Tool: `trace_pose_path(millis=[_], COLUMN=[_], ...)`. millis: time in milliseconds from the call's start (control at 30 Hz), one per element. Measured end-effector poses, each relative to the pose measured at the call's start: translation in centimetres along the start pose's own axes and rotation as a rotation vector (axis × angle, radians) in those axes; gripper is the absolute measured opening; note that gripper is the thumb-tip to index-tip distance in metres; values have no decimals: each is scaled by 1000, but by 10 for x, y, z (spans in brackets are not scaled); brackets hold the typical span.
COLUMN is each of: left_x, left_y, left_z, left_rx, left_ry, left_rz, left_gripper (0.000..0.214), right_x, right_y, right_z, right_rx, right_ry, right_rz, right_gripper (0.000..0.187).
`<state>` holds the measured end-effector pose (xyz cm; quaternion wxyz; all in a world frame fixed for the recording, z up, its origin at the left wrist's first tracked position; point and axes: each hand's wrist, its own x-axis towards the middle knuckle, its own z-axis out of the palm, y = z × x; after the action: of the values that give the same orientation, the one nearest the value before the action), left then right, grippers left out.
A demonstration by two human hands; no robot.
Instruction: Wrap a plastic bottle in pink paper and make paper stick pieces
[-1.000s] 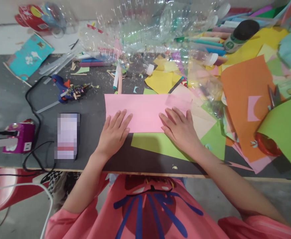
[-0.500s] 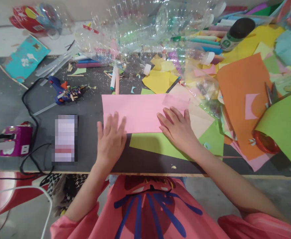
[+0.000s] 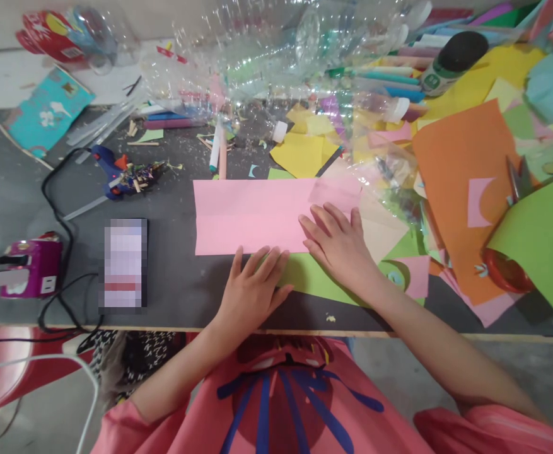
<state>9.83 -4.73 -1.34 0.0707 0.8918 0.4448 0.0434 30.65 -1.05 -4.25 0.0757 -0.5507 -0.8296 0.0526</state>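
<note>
A folded pink paper [image 3: 252, 211] lies flat on the dark table [image 3: 176, 284]. My right hand [image 3: 340, 246] rests flat on its right end, fingers stretched out. My left hand [image 3: 252, 290] lies open just below the pink paper's near edge, fingertips touching that edge, its palm over a green sheet [image 3: 314, 277] that pokes out underneath.
A blue glue gun [image 3: 115, 170] with its black cord, a phone [image 3: 123, 265] and a purple power adapter [image 3: 33, 268] lie at the left. Clear plastic bottles [image 3: 267, 57], markers and coloured paper sheets crowd the back and right. Scissors [image 3: 517, 180] rest on orange paper [image 3: 456, 164].
My left hand has slid from the pink paper's left end down and to the right, along its near edge. My right hand has stayed in place.
</note>
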Motion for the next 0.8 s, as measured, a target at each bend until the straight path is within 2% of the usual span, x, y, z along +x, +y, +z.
trace_pose_path(millis=[267,500,667,800], left_x=[-24,-46,-47,-37], left_y=[-15,-35,-37,-33], left_z=[-12,-9,-3,-2], left_rx=[86,122,125,95], left_ry=[20,39,21,55], left_rz=[-47,-143,-154,-187], left_gripper=[46,50,50,43], right_x=[-1,0,5,4], right_y=[1,2,3,0], right_z=[2,-1,-4,-6], right_rx=[-1,10,15,31], right_ry=[14,9,0,-9], right_rz=[4,-4,-5,13], right_gripper=[41,43,42,44])
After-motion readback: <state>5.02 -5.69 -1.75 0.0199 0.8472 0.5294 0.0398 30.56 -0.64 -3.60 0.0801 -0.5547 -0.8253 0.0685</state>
